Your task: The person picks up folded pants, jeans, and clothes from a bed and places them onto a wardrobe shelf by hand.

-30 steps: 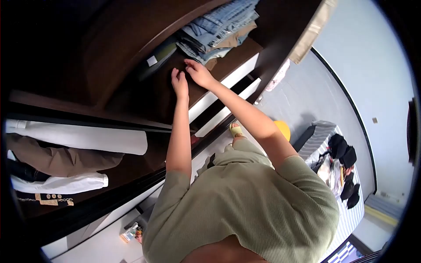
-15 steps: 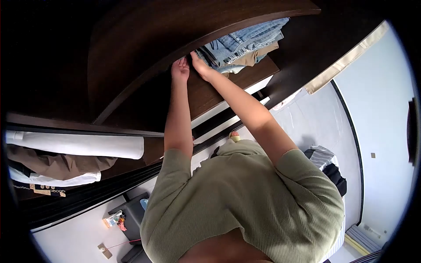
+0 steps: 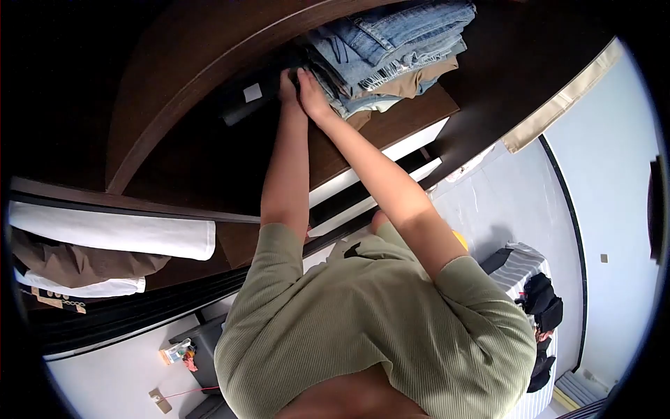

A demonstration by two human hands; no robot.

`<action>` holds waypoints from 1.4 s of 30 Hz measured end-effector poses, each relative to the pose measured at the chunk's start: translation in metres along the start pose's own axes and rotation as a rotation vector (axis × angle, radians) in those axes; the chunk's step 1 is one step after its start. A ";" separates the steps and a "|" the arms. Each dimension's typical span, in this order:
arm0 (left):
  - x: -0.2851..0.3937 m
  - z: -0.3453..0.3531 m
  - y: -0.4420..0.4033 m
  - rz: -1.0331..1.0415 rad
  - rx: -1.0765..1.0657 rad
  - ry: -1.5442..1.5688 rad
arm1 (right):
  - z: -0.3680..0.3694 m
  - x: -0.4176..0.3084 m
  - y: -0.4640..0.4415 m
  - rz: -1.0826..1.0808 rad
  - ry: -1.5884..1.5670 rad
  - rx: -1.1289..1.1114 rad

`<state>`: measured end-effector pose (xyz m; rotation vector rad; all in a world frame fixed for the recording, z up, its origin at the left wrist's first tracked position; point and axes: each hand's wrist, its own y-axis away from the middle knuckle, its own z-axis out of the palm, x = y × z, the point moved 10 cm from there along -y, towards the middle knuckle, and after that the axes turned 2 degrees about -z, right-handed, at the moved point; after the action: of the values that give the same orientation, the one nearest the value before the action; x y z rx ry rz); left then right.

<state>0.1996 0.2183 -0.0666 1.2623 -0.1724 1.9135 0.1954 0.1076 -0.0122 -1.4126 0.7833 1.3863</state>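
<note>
My left hand (image 3: 287, 86) and my right hand (image 3: 313, 96) are close together inside a dark wood shelf. My right hand's fingers stretch straight along the left side of a folded stack of jeans (image 3: 398, 35). The stack holds several blue denim pieces, one with a frayed hem, and a tan garment (image 3: 424, 78) lower down. My left hand's fingers are mostly hidden in shadow, beside a dark object with a white label (image 3: 252, 93). Whether either hand grips something dark between them cannot be made out.
A curved wood panel (image 3: 202, 77) arches over the shelf. White drawer fronts (image 3: 373, 164) stand below it. At the left hang a white garment (image 3: 112, 227) and a brown garment (image 3: 91, 258). Striped bedding (image 3: 520, 269) with black clothes (image 3: 541, 300) lies behind at the right.
The view has shifted closer to the shelf. My hands are nearer each other beside the stack, and the dark object with the white label now shows to their left.
</note>
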 end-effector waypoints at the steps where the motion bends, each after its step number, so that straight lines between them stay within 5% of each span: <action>1: 0.000 0.000 0.000 -0.023 0.050 0.011 | -0.001 -0.010 -0.002 -0.009 -0.056 0.006; 9: -0.021 -0.008 -0.037 -0.229 0.071 0.312 | -0.012 0.001 -0.013 0.058 -0.147 0.215; 13: -0.013 -0.013 -0.015 -0.213 0.125 0.271 | -0.016 0.009 -0.027 0.019 -0.025 0.249; 14: -0.013 -0.014 -0.012 -0.208 0.137 0.269 | 0.007 0.063 -0.071 -0.049 0.226 0.177; 20: -0.007 -0.009 -0.044 -0.083 -0.274 0.443 | -0.013 0.000 -0.013 0.243 0.073 0.154; 23: 0.010 0.001 -0.045 0.018 -0.432 0.291 | -0.014 -0.008 -0.007 0.117 0.103 0.120; 27: 0.007 -0.006 -0.050 0.045 -0.106 0.370 | -0.007 0.019 -0.021 0.183 0.017 0.137; 30: 0.012 -0.001 -0.043 0.033 -0.141 0.431 | -0.001 0.027 -0.018 0.316 -0.052 0.028; 32: 0.019 0.006 -0.037 -0.008 -0.271 0.439 | -0.007 0.014 -0.023 0.131 -0.057 0.131; 38: 0.017 -0.016 -0.015 -0.061 -0.035 0.288 | -0.007 0.064 -0.083 -0.014 0.039 0.415; 40: 0.017 -0.013 -0.018 -0.055 -0.054 0.280 | -0.018 0.000 -0.062 -0.242 0.567 0.139; 42: 0.017 -0.016 -0.024 -0.020 -0.072 0.250 | -0.024 -0.040 -0.032 -0.319 0.505 0.064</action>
<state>0.2018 0.2515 -0.0678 0.9640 -0.0974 2.0095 0.2278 0.0886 0.0301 -1.7751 0.8613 0.7601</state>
